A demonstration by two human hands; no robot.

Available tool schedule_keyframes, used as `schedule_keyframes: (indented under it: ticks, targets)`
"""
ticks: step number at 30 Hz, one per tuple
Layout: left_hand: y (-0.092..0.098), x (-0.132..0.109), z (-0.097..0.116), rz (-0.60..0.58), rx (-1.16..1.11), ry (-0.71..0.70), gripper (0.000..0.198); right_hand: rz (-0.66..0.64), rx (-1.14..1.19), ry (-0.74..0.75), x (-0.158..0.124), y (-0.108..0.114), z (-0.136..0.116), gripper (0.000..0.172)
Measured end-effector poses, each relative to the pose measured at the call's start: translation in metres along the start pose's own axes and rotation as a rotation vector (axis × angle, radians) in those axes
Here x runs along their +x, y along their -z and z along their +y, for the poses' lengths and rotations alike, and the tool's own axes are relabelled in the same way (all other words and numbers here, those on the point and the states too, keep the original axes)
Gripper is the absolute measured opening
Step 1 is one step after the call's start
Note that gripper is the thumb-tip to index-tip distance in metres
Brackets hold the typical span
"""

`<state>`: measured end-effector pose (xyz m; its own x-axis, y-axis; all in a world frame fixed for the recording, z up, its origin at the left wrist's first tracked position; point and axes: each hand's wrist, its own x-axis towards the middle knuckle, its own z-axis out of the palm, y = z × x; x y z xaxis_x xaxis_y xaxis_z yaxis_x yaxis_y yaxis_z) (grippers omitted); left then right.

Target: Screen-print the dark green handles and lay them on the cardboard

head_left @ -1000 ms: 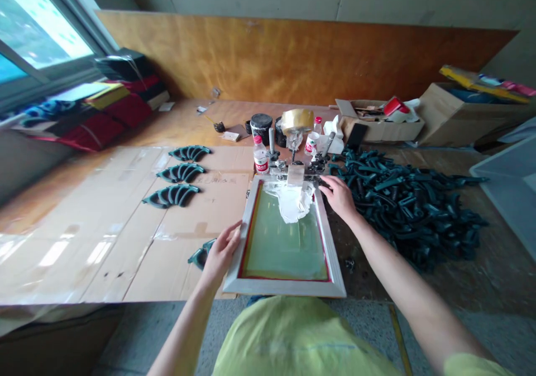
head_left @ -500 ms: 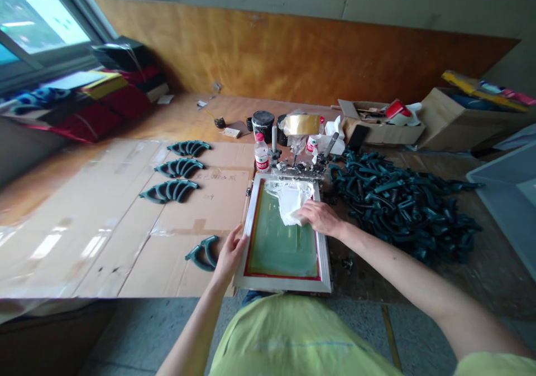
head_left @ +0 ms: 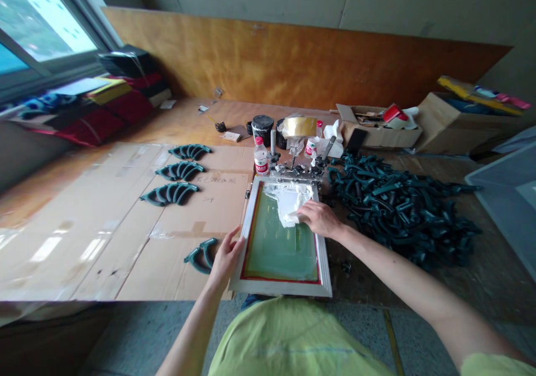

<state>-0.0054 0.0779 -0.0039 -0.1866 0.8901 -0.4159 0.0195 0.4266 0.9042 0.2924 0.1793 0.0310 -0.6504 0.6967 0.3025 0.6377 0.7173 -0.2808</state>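
A silver-framed printing screen point(head_left: 255, 236) with green mesh and a red border lies in front of me, hinged at its far end. My left hand point(head_left: 226, 253) grips its left rail, fingers curled over the edge. My right hand point(head_left: 318, 218) rests on the mesh at the far right, fingers closed on a white squeegee blade smeared with white ink point(head_left: 291, 200). A dark green curved plastic part point(head_left: 201, 253) lies just left of the frame on the cardboard.
Three rows of green parts point(head_left: 170, 193) lie on the cardboard sheet point(head_left: 104, 236). A large heap of the same parts point(head_left: 397, 203) sits to the right. Bottles point(head_left: 261, 158), ink tubs point(head_left: 263, 126) and cardboard boxes point(head_left: 379, 133) stand behind the screen. A grey bin point(head_left: 508, 197) is at far right.
My right hand moved from the screen's far right corner onto the mesh and closed on the white blade. The screen frame dropped flatter. My left hand stayed on the left rail.
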Motion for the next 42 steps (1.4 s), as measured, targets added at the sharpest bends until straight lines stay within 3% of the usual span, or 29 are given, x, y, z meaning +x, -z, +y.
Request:
schedule_keyframes:
  ticks: [5,7,11,14,17,20,23,27,29,31,33,35,37,39,42]
  targets:
    - [0.011,-0.014,0.044,-0.100,-0.047,0.016,0.080,0.107,-0.018,-0.297,0.068,0.024,0.028,0.058]
    - [0.016,-0.016,0.067,-0.108,-0.054,-0.018,0.068,0.163,-0.057,-0.378,0.077,0.034,0.044,0.060]
    - [0.010,-0.007,0.114,-0.057,-0.173,-0.207,0.063,0.340,-0.059,-0.577,0.044,0.047,0.076,0.036]
    - [-0.005,0.010,0.150,-0.021,-0.278,-0.436,0.053,0.251,-0.012,-0.696,-0.001,0.028,0.078,0.025]
    - [-0.016,0.025,0.183,-0.049,-0.286,-0.505,0.049,0.107,0.040,-0.582,-0.031,-0.011,0.059,0.027]
    - [-0.023,0.029,0.192,-0.015,-0.328,-0.520,0.050,0.018,0.010,-0.401,-0.035,-0.037,0.039,0.030]
    - [-0.036,0.017,0.157,0.016,-0.353,-0.388,0.053,0.041,-0.026,-0.370,-0.026,-0.035,0.017,0.011]
    - [-0.064,-0.017,0.073,-0.319,-0.201,0.187,0.059,0.148,-0.029,-0.282,-0.018,-0.026,-0.045,0.010]
    - [-0.071,-0.032,0.038,-0.306,-0.270,0.318,0.049,0.088,-0.003,-0.089,-0.020,-0.030,-0.074,0.014]
    - [-0.061,-0.038,0.014,-0.210,-0.337,0.370,0.037,0.010,0.031,0.014,-0.031,-0.033,-0.081,0.019]
    - [-0.033,-0.036,-0.006,-0.068,-0.350,0.399,0.032,-0.047,-0.021,-0.149,-0.050,-0.029,-0.057,0.020]
    - [0.010,-0.029,-0.027,0.140,-0.323,0.421,0.033,-0.144,-0.192,-0.534,-0.074,-0.017,-0.010,0.019]
    - [0.056,-0.022,-0.051,0.339,-0.250,0.459,0.034,-0.365,-0.334,-0.901,-0.100,-0.002,0.039,0.020]
    - [0.093,-0.016,-0.075,0.457,-0.167,0.498,0.034,-0.442,-0.368,-1.014,-0.122,0.007,0.075,0.018]
    - [0.119,-0.008,-0.099,0.500,-0.009,0.578,0.038,-0.468,-0.371,-1.034,-0.144,0.008,0.095,0.018]
